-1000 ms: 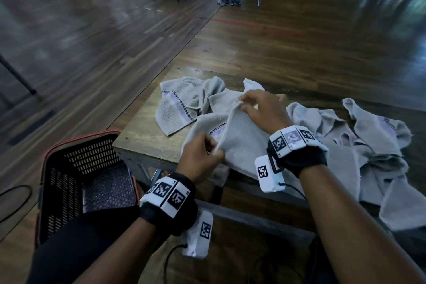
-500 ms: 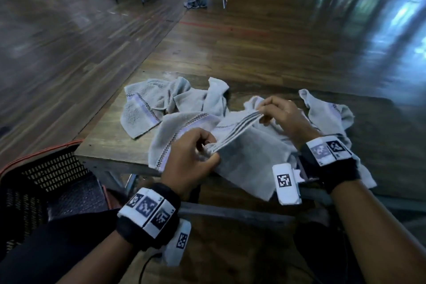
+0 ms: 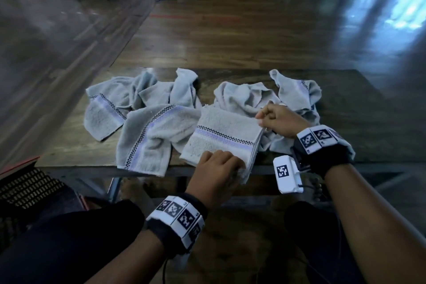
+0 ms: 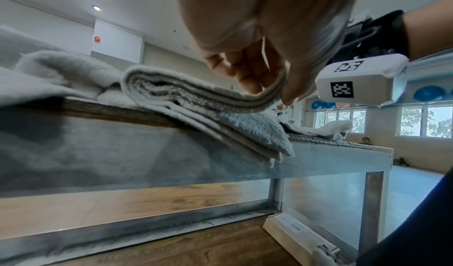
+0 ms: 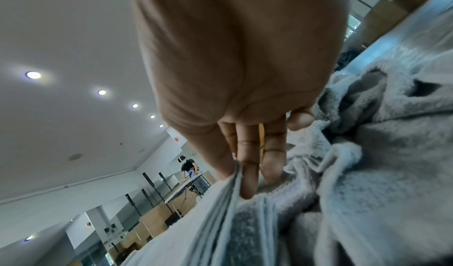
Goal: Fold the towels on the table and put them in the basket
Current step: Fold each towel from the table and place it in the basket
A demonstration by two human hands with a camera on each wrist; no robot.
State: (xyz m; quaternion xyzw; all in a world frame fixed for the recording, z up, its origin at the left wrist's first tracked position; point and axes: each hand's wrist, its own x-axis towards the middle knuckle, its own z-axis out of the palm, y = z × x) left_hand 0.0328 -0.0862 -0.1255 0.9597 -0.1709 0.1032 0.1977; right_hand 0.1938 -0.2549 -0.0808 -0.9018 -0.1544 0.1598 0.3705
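Folded towel (image 3: 221,138) between both hands

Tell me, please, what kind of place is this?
Probably a large hall or exercise room: a wide wooden floor, blue exercise balls by the windows, and other work tables farther off under ceiling spotlights.

Folded grey terry towel with checkered stripe (image 3: 221,138) overhangs tabletop (image 3: 359,127) near edge; crumpled grey towels (image 3: 143,108) behind; black mesh basket (image 3: 27,185) lower left.
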